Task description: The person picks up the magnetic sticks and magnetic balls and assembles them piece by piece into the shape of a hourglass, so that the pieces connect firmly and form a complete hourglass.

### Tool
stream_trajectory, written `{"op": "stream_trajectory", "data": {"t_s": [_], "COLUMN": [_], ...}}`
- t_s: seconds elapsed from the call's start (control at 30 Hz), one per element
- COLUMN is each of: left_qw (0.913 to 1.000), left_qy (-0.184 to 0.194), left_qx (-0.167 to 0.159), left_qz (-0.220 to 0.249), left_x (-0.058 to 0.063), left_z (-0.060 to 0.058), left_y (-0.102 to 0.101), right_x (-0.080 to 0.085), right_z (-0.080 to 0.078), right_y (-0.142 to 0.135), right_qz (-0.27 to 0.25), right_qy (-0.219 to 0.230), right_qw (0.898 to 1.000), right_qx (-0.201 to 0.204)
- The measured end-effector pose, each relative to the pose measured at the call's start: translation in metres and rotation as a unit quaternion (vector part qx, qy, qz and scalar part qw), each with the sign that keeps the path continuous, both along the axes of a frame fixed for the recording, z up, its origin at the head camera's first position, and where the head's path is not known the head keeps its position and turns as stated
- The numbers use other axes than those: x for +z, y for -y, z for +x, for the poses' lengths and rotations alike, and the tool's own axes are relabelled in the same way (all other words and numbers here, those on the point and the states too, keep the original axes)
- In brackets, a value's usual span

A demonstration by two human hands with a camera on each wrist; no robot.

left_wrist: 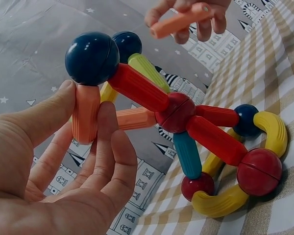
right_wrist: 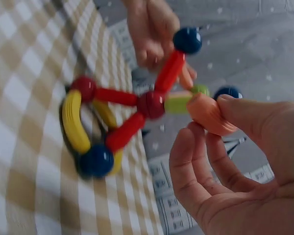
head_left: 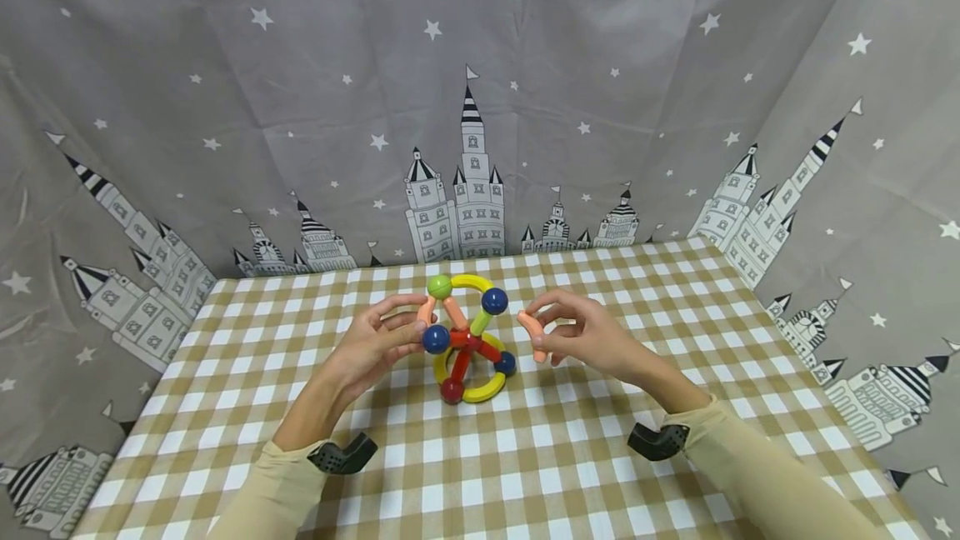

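A built-up toy of magnetic rods and balls stands between both hands, with a red ball (left_wrist: 175, 112) at its middle and straight rods running out from it. My left hand (head_left: 371, 348) pinches a curved orange rod (left_wrist: 85, 115) between thumb and fingers. That rod meets a blue ball (head_left: 436, 339) at one end and leads up to a green ball (head_left: 439, 286). To the right, my right hand (head_left: 588, 336) pinches another curved orange rod (head_left: 532, 333), held apart from the toy near its upper blue ball (head_left: 495, 301). A curved yellow rod (head_left: 472, 281) joins the green and upper blue balls.
Curved yellow rods (head_left: 483, 392) with red and blue balls form the toy's ring-shaped base on the checked tablecloth (head_left: 570, 473). Behind the table hangs a grey curtain (head_left: 600, 40) printed with castles and stars.
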State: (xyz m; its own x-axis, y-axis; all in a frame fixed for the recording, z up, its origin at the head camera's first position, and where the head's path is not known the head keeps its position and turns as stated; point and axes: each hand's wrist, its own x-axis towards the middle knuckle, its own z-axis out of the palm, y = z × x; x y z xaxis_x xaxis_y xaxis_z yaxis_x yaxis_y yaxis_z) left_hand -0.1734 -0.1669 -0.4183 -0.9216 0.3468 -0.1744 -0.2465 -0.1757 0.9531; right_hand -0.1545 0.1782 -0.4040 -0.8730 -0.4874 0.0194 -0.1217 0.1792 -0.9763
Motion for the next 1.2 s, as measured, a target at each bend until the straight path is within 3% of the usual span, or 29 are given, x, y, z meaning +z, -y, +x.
{"op": "stream_trajectory", "data": {"t_s": [0.33, 0.83, 1.0, 1.2], "left_qw": [0.9999, 0.9999, 0.9999, 1.0000], "left_qy": [0.007, 0.005, 0.002, -0.002], "left_qx": [0.007, 0.003, 0.004, 0.003], "left_qz": [-0.013, -0.014, -0.010, -0.002], "left_x": [0.001, 0.001, 0.001, 0.001], "left_z": [0.001, 0.001, 0.001, 0.002], "left_y": [0.000, 0.000, 0.000, -0.001], "right_x": [0.006, 0.004, 0.001, -0.003], "right_z": [0.014, 0.017, 0.020, 0.028], "right_y": [0.020, 0.033, 0.041, 0.057], "right_qz": [-0.068, -0.088, -0.111, -0.179], "right_qy": [0.035, 0.052, 0.086, 0.118], "right_qw": [0.997, 0.993, 0.987, 0.973], "right_qx": [-0.022, -0.059, -0.073, -0.081]}}
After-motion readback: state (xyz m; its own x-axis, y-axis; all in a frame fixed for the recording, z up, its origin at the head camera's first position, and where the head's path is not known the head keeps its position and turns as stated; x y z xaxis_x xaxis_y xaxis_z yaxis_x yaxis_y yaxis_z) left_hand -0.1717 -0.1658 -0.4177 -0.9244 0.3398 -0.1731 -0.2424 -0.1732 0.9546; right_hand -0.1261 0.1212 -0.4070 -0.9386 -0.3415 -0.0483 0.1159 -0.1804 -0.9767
